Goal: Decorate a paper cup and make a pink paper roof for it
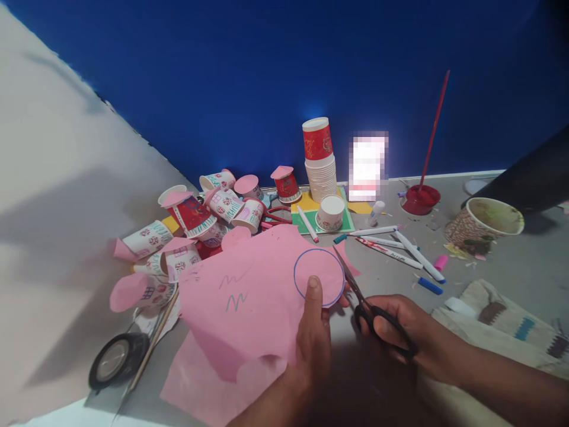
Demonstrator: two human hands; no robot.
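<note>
My left hand [315, 326] pinches a large pink paper sheet [258, 279], thumb on top and fingers beneath. Under and beside the thumb, a circle drawn in blue [326, 267] lies near the sheet's right edge; dark zigzag scribbles mark its middle. Black-handled scissors [362, 296] sit in my right hand [400, 326], fingers through the loops. Their blades point up and left, against the right side of the blue circle, where the paper is partly cut along the line. Another piece of pink paper [200, 379] lies below the sheet.
Decorated paper cups [149, 237] with pink tops crowd the left. A cup stack [322, 178] stands by the blue wall. Several markers [391, 252], a glue stick [376, 213], a patterned cup [482, 228], a cloth [502, 320] and black tape [116, 360] lie around.
</note>
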